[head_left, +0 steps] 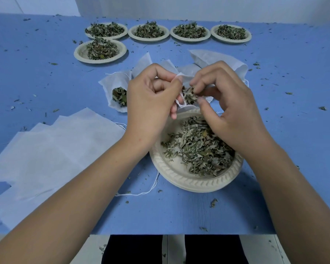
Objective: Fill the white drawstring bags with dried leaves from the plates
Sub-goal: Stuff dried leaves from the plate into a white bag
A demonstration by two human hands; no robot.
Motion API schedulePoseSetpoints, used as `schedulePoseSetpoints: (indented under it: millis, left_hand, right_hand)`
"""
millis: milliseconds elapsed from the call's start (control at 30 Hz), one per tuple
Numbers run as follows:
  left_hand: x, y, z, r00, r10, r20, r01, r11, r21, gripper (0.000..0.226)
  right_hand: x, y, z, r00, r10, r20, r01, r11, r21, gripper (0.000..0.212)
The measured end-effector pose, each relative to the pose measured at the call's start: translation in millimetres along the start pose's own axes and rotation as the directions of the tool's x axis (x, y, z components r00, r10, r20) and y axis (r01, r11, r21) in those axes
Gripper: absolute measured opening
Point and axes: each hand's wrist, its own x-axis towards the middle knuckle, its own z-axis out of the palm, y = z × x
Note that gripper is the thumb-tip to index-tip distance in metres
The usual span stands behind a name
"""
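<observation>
L hand (151, 94) pinches rim of white drawstring bag (179, 75), mouth held open just above far edge of near plate (179, 178). R hand (231, 111) has fingers curled, pinching clump of dried leaves (189, 95) right at bag mouth. Near plate still approx half covered w/ leaves, mostly right side. Left of L hand lies partly filled bag (114, 92), mouth open, leaves showing. Near-left: stack of flat empty bags (55, 149). More white bags (217, 60) behind hands, contents can't tell. Five full plates (148, 40) at far side of blue table (46, 73), crumbs (213, 202) scattered all over.
</observation>
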Motion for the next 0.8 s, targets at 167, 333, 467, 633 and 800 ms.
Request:
schedulePoseSetpoints:
  millis: [167,333,467,633,800]
  left_hand:
    - [-2,-1,2,1.000,0.007,0.024,-0.007,1.000,0.007,0.021]
    - [-5,-3,4,0.993,0.030,0.110,-0.029,1.000,-0.009,0.020]
    - [-7,-4,5,0.994,0.024,0.104,-0.026,0.999,0.019,0.020]
    - [0,-1,-1,1.000,-0.004,-0.018,0.004,1.000,-0.014,0.019]
    - [0,1,0,0.999,-0.008,-0.034,0.008,1.000,-0.008,0.020]
  right_hand:
    - [-2,0,1,0.994,-0.074,-0.079,0.070,0.996,-0.049,0.007]
    - [-1,3,9,0.993,-0.100,-0.070,0.082,0.971,-0.225,0.015]
    - [-1,5,5,0.998,-0.015,0.063,0.025,0.988,-0.152,0.018]
    - [0,3,-6,0.999,0.041,-0.010,-0.040,0.996,0.077,0.023]
    - [0,6,-12,0.998,-0.062,0.016,0.061,0.997,0.053,0.028]
